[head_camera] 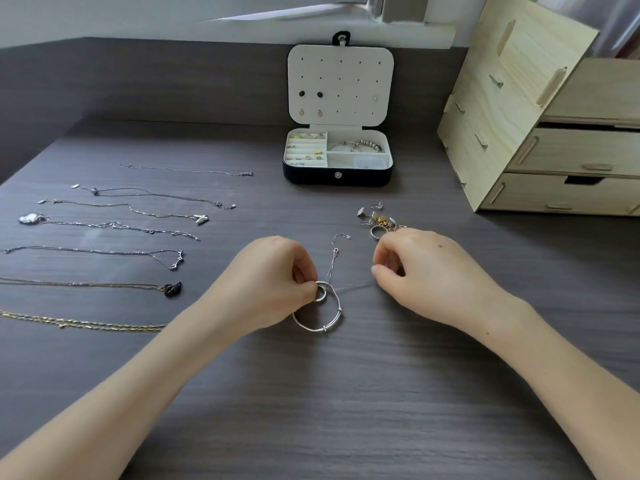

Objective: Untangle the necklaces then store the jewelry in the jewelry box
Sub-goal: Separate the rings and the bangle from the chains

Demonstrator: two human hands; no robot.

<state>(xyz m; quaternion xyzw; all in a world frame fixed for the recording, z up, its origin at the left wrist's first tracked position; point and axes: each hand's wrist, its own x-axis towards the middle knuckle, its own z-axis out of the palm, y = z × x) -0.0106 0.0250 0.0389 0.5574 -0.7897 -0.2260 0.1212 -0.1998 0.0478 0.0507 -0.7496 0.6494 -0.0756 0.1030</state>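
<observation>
- Grey-brown tabletop (346, 393) carries everything. Its streaky grain would probably hide a dropped clasp or a broken link.
- Straightened necklaces (172, 289) lie in a row at the left, each apart from the next. A careless sweep of the left forearm could drag them across one another.
- Both hands are closed in pinches. The left hand (273, 278) grips the small ring (327, 292), and the right hand (426, 271) nips the fine chain (353, 287), which is drawn tight between them.
- Open at the rear of the tabletop, the jewelry box (337, 176) stands well apart from the hands, with its compartments partly filled. The tangled pieces are not in it yet.
- Silver bangle (311, 328) lies flat just below the left hand, caught with the ring and chain. If the pull lifts it, its weight would likely tighten the snarl.
- Loose earrings and rings (379, 220) are heaped just beyond the right knuckles. A nudge could scatter them or snag the chain's free clasp end.
- Thinnest of all, the chain is the real worry: pulling it apart harder, rather than slackening it, could cinch the knot or snap a link.
</observation>
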